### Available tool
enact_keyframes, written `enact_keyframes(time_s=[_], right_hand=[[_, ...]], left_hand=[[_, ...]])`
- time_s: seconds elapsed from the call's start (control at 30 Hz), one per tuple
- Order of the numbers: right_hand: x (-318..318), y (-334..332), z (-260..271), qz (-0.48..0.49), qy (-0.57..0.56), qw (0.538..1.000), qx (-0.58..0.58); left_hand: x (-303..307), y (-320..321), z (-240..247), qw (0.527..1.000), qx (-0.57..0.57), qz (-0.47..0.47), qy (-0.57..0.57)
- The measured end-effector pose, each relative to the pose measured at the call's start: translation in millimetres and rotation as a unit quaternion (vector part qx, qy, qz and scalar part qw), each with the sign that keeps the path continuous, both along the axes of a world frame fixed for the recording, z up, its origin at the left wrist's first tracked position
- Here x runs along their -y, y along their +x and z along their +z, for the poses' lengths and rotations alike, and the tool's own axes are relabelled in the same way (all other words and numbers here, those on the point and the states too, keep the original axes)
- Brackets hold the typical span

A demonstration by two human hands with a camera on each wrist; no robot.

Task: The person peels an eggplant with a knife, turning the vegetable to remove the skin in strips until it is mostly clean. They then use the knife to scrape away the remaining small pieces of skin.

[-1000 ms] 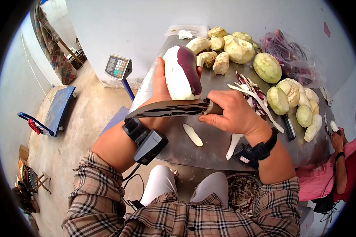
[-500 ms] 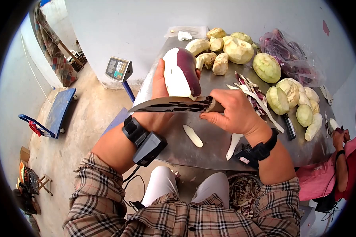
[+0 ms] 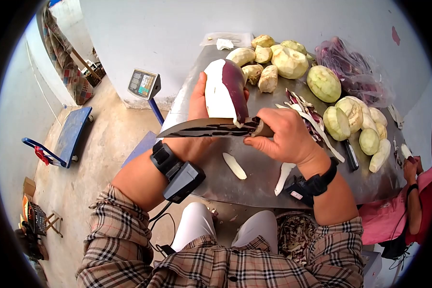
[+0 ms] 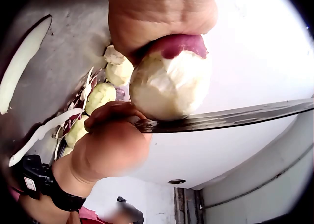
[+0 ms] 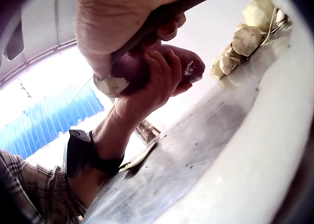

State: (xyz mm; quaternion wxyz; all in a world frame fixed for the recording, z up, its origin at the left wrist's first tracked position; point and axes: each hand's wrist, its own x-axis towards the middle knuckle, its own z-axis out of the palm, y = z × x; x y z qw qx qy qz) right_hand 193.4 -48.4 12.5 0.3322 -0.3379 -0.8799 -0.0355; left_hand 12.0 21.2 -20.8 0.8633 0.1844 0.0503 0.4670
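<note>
Left hand (image 3: pixel 193 126) is wrapped around a half-peeled eggplant (image 3: pixel 224 92) held up over the steel table (image 3: pixel 254 185), right hand (image 3: pixel 282 137) gripping the big knife (image 3: pixel 206 127) at its near end, peels (image 3: pixel 234 164) and peeled pieces (image 3: pixel 290 61) scattered around, a scale (image 3: pixel 143 82) on the concrete floor (image 3: pixel 91 149).

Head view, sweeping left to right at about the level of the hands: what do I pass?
Blue hand trolley → weighing scale → left hand → half-peeled eggplant → right hand → peeled eggplant → person in pink. The knife crosses both hands, so it has no clear place.
</note>
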Motion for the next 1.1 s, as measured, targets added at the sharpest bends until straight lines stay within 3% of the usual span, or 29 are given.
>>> enact_keyframes(time_s=[0.4, 0.63, 1.1], right_hand=[[-2, 10, -1, 0.000, -0.059, 0.998, -0.011], [3, 2, 3, 0.008, -0.064, 0.998, -0.027], [1, 9, 2, -0.023, -0.066, 0.997, -0.034]], left_hand=[[5, -8, 12, 1.000, 0.009, -0.010, 0.018], [8, 5, 6, 0.994, -0.050, -0.015, 0.092], [5, 2, 9, 0.996, -0.049, -0.015, 0.066]])
